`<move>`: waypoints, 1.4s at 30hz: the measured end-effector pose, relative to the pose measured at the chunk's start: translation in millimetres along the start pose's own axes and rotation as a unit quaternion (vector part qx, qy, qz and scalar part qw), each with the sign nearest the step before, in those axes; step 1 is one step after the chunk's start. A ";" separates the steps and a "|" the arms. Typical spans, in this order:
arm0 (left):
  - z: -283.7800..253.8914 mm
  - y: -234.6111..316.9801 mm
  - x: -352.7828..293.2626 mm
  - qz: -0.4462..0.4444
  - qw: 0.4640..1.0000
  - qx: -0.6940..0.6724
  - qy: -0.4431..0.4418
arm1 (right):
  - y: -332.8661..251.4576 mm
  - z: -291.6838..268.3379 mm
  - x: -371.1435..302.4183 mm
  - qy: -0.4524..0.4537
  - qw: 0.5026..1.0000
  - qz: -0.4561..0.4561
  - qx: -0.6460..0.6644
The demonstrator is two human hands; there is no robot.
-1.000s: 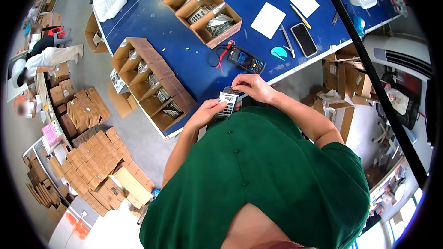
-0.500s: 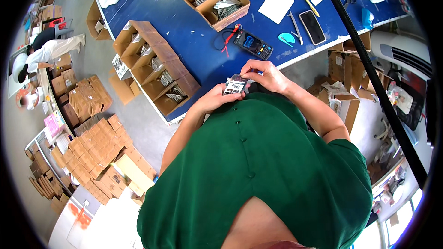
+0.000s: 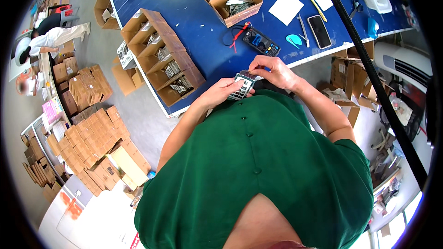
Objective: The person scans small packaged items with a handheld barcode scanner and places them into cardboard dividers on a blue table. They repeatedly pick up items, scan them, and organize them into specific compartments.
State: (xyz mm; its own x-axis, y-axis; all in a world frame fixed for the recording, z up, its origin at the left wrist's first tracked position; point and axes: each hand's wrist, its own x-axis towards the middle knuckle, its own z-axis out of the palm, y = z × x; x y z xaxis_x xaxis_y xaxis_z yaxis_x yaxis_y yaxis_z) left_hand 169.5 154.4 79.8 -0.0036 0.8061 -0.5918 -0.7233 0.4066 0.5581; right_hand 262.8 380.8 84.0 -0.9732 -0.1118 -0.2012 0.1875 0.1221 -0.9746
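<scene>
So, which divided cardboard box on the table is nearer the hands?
The left divided cardboard box, its end near the left hand; the other box runs past the picture's top edge.

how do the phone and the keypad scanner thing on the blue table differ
The handheld terminal has a keypad below its screen, while the phone shows one plain flat face with no keys. The terminal's screen glows blue; the phone's looks dark. A red cord lies at the terminal's upper end, whereas none shows at the phone. Both lie face up on the blue table.
</scene>
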 end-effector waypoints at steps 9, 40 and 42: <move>0.3 -11.2 15.0 0.023 0.992 0.105 0.063 | 7.3 25.7 1.0 0.070 0.987 -0.131 -0.056; -42.3 57.2 116.6 0.333 0.861 0.065 0.380 | 167.4 -90.8 39.6 -0.003 0.982 0.161 0.095; -44.6 83.1 118.9 0.358 0.849 0.115 0.372 | 104.0 -109.7 22.9 -0.078 0.935 0.238 0.253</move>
State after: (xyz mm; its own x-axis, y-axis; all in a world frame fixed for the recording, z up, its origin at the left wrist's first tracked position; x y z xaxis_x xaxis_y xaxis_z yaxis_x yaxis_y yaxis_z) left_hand 78.1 264.9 29.9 -0.8822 0.4219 -0.2091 -0.1990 0.0686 0.9776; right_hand 245.4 499.2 -11.2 -0.7403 -0.3096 -0.5967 0.6708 -0.2826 -0.6856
